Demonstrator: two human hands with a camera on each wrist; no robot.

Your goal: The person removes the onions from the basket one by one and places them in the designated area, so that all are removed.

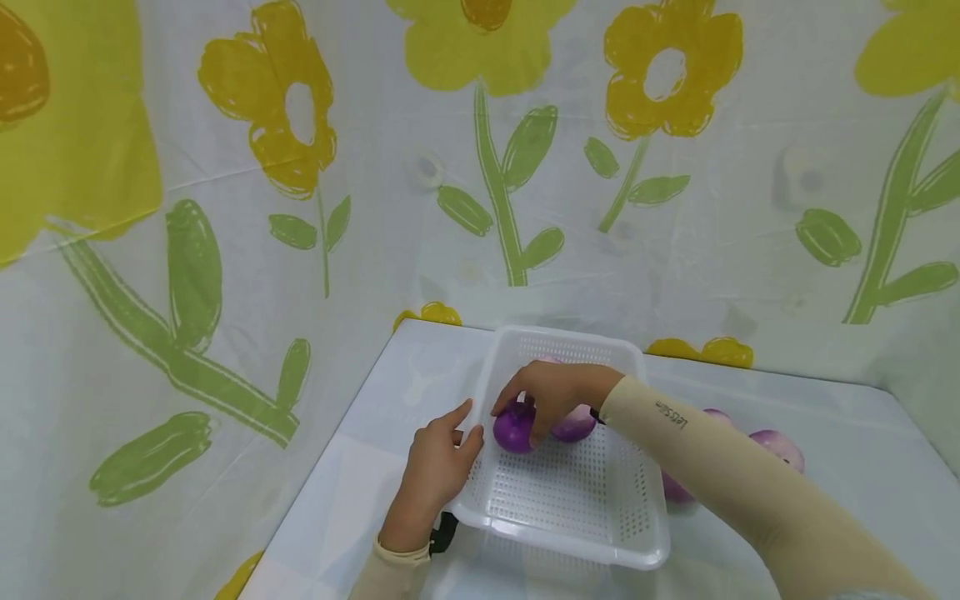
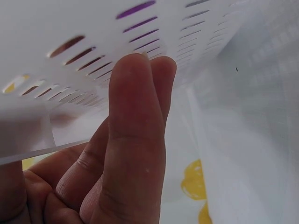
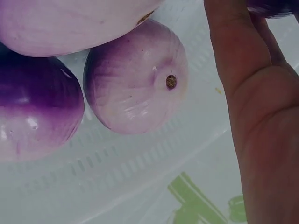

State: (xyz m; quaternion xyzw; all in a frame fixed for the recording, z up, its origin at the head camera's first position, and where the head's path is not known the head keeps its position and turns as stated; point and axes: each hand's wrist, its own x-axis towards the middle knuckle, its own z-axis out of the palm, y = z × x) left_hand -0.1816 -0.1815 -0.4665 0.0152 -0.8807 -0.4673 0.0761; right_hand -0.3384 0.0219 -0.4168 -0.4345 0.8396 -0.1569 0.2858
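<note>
A white perforated plastic basket (image 1: 570,546) stands on the table with several round purple eggplants inside. My right hand (image 1: 558,392) reaches into it and grips a dark purple eggplant (image 1: 514,429) near its left wall. Close beside that hand lies another eggplant (image 1: 573,423). In the right wrist view, the nearby purple-and-white eggplants (image 3: 135,79) lie against each other, left of the hand; the gripped one shows only at the top right edge. My left hand (image 1: 435,462) is at the basket's left side, its extended fingers (image 2: 135,102) touching the outer wall beneath the rim.
Right of the basket, several more eggplants (image 1: 778,448) lie on the pale table (image 1: 847,517), partly hidden by my right sleeve. A flower-printed cloth (image 1: 360,208) hangs behind and to the left of the table.
</note>
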